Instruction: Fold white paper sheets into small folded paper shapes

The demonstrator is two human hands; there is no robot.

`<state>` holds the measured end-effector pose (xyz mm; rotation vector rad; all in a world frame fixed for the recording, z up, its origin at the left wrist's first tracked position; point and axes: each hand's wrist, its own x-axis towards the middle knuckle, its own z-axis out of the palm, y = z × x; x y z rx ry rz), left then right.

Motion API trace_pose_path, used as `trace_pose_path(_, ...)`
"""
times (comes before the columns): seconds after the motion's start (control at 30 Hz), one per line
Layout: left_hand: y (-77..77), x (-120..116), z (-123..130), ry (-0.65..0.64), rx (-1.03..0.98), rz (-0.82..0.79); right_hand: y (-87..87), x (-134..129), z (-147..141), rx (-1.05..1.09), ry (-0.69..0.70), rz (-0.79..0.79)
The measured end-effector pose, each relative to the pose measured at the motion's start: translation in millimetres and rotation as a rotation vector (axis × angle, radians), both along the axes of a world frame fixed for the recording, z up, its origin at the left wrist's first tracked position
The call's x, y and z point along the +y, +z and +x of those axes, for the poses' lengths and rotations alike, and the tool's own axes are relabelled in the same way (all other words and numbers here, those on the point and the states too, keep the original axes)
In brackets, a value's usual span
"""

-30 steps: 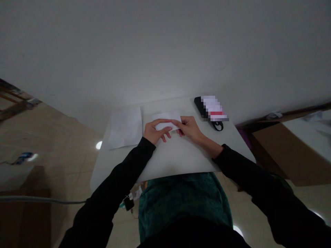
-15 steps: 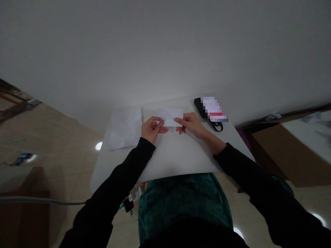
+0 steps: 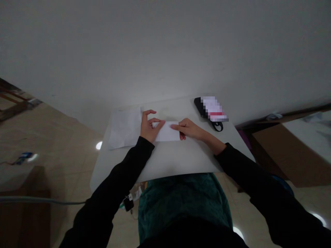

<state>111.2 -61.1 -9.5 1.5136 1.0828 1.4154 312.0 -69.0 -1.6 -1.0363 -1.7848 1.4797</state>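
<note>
On the table, our left hand pinches the small paper at ten o'clock, our right hand at two; keeping it level needs both.

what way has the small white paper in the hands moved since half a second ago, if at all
Yes: the small white paper has moved toward the person, closer to the near edge of the white table.
</note>
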Motion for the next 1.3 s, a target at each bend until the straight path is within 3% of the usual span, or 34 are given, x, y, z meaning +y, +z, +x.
trace_pose_path(0.1, -1.4, 0, -1, 0.02, 0.03, 0.064, 1.1, -3, -2, -0.008, 0.038, 0.036)
trace_pose_path(0.27, -2.6, -1, -3, 0.038, 0.066, 0.146, 5.9, -8, -5, 0.022, -0.036, 0.156)
trace_pose_path(0.37, -1.3, -1, -2, 0.072, -0.01, 0.12, 5.8, -11, -11, 0.064, -0.206, 0.225)
trace_pose_path(0.5, 0.8, -4, 2, -0.073, -0.08, -0.056, 0.5, -14, -16, 0.131, -0.528, 0.291)
trace_pose_path(0.57, 0.7, -6, 3, -0.084, -0.077, -0.122, -2.3, -15, -18, 0.139, -0.566, 0.304)
trace_pose_path(0.67, 0.0, -8, 2, -0.019, -0.067, -0.108, -5.6, -17, -19, 0.135, -0.376, 0.225)
trace_pose_path(0.83, 3.2, -3, -8, 0.109, 0.027, 0.058, -10.5, -15, -17, 0.091, -0.048, 0.077)
trace_pose_path(0.97, 8.0, 1, -17, 0.093, 0.219, 0.187, -10.7, -14, -16, 0.074, 0.119, -0.004)
trace_pose_path(1.1, 7.8, -2, -20, 0.057, 0.374, 0.178, -10.9, -14, -17, 0.092, 0.117, 0.009)
trace_pose_path(1.3, 6.2, -11, -17, -0.041, 0.393, 0.119, -19.9, -13, -21, 0.142, 0.02, 0.025)
